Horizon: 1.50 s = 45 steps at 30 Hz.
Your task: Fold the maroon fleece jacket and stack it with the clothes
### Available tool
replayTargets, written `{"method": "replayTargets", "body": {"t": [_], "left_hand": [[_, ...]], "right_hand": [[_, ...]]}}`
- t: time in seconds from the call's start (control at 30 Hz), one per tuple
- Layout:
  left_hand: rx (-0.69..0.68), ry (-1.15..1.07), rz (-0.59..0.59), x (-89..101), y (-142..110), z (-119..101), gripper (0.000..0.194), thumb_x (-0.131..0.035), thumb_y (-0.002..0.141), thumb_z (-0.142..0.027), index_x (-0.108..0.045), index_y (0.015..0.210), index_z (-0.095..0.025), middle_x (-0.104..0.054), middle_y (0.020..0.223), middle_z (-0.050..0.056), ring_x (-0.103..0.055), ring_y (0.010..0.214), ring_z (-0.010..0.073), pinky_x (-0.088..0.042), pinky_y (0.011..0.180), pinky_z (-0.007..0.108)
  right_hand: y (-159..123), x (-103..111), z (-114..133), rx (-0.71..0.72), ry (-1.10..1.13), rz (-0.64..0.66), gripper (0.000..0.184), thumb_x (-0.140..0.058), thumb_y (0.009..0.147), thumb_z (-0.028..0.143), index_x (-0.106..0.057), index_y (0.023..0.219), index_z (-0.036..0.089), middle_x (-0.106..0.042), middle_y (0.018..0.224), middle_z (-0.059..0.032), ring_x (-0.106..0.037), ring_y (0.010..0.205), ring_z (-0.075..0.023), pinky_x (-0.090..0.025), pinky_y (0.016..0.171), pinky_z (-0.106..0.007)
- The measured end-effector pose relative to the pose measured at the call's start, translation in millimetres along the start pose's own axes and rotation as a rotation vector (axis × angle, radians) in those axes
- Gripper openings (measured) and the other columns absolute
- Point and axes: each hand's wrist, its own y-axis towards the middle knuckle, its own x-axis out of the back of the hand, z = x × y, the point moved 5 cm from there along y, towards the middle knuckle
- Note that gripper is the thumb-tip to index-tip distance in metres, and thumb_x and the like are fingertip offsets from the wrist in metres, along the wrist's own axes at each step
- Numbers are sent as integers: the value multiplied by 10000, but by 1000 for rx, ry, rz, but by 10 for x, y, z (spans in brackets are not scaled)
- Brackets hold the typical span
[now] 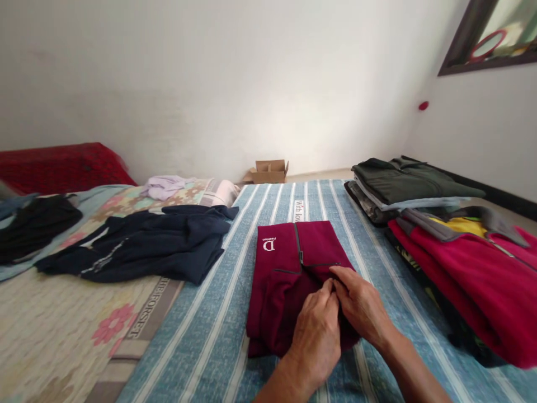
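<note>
A folded maroon zip garment (302, 263) lies on a blue-striped bed sheet (218, 336), with a white "D Fashion" print on its upper left. My left hand (314, 338) and my right hand (361, 302) rest on its lower half. Their fingertips meet near the middle, pinching the maroon fabric just below a zipped pocket. The hands hide the garment's lower centre.
A rumpled navy garment (138, 243) lies to the left on a floral mat (75, 313). On the right are folded stacks, with a dark green jacket (411, 182) and a red fleece (470, 280). A cardboard box (269, 172) stands by the far wall.
</note>
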Motion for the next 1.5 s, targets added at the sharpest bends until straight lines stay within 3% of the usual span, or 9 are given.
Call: {"method": "replayTargets", "body": {"t": [0.1,0.17,0.3,0.37,0.47,0.57,1.1,1.3,1.5], "left_hand": [[-29,-91,-14,164,-55,-28,329,-383,829,-69,-567,1094,-133,-568,1220,122,-549,1095,202,-456,948,353],[-10,-163,-103,417,-75,67,268,-378,857,-95,-607,976,-166,-636,1044,81,-593,969,162,-481,871,285],[269,-21,-338,981,-68,647,205,-438,868,-164,-635,816,-185,-641,840,31,-601,795,141,-467,756,250],[417,137,-288,1090,-28,982,169,-490,827,-139,-651,803,-183,-644,834,30,-601,792,149,-451,755,255],[482,294,-140,1055,59,1312,185,-494,827,-145,-670,798,-191,-644,846,32,-604,804,148,-435,752,244],[482,388,-23,945,126,1429,207,-482,842,-174,-679,785,-201,-643,859,36,-609,835,159,-428,754,247],[395,546,209,734,307,1451,259,-409,859,-182,-662,808,-162,-658,880,107,-634,872,230,-449,737,306],[397,561,186,789,339,1463,219,-432,821,-177,-650,830,-157,-667,894,105,-638,856,225,-444,738,293],[530,578,82,1097,114,1679,231,-408,809,-158,-638,785,-169,-680,852,68,-632,824,188,-413,699,252]], "right_hand": [[-68,-76,-61,11,-63,-19,312,-373,889,220,-604,1097,208,-659,1064,-61,-615,976,-189,-499,868,-338],[-114,-103,-68,50,-91,-36,303,-386,890,231,-605,1099,213,-658,1079,-60,-616,981,-191,-498,870,-340],[-163,-144,-72,94,-141,-39,284,-395,897,241,-607,1085,217,-656,1092,-52,-616,991,-191,-502,864,-334],[-174,-158,-85,92,-153,-50,277,-396,901,248,-607,1077,214,-658,1087,-50,-617,993,-189,-502,865,-334],[-191,-178,-113,88,-154,-65,273,-400,901,258,-614,1063,209,-663,1076,-50,-622,986,-188,-501,875,-339],[-211,-190,-136,95,-143,-74,272,-406,900,268,-622,1054,208,-663,1079,-50,-623,989,-185,-505,878,-334],[-239,-177,-144,99,-101,-129,254,-430,894,280,-643,1014,213,-674,1062,-52,-632,978,-188,-516,870,-338],[-243,-173,-139,110,-108,-139,256,-434,894,284,-649,1006,203,-677,1054,-58,-636,970,-188,-518,874,-345],[-247,-178,-148,119,-113,-143,255,-428,901,283,-647,1005,202,-677,1052,-57,-637,965,-185,-520,870,-341]]}}
